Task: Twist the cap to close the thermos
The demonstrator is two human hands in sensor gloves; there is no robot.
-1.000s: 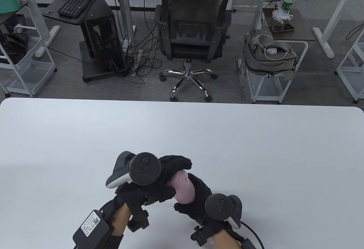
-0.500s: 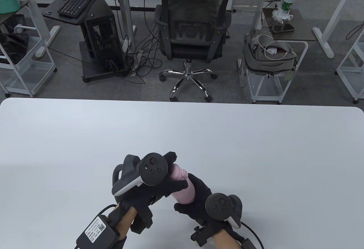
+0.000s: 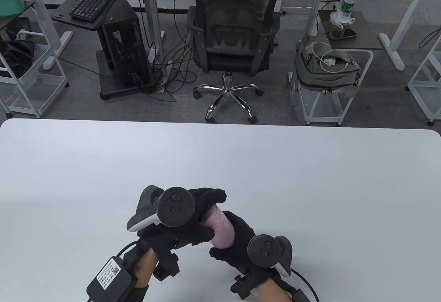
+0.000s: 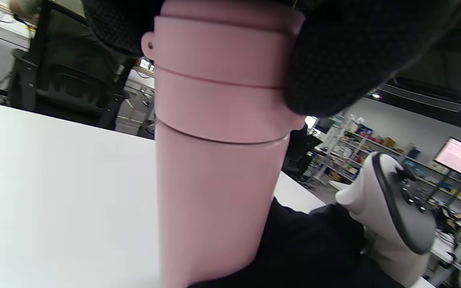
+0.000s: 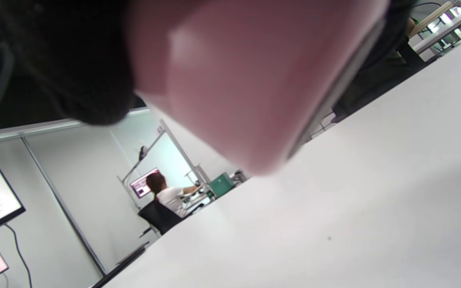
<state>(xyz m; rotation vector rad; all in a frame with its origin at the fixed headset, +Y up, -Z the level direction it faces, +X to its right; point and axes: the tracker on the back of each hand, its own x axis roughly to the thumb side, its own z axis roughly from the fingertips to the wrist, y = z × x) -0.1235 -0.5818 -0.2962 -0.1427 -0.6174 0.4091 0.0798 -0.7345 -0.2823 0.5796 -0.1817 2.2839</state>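
Note:
A pink thermos [image 3: 222,229] stands near the table's front edge, between my hands. Its pink cap [image 4: 222,76] sits on top of the body [image 4: 210,208] in the left wrist view. My left hand [image 3: 203,205] covers the cap from above and grips it; its fingers [image 4: 342,56] wrap the cap's side. My right hand [image 3: 237,243] grips the thermos body low down. In the right wrist view the body [image 5: 246,80] fills the upper frame, blurred, with a gloved finger [image 5: 78,68] beside it.
The white table [image 3: 310,184] stretches wide behind and to both sides of the thermos. Beyond its far edge stand an office chair [image 3: 234,40] and desks.
My left hand turned on the cap and back: its tracker swung right half a second ago, then returned left. The cap is covered again. My right hand stayed put.

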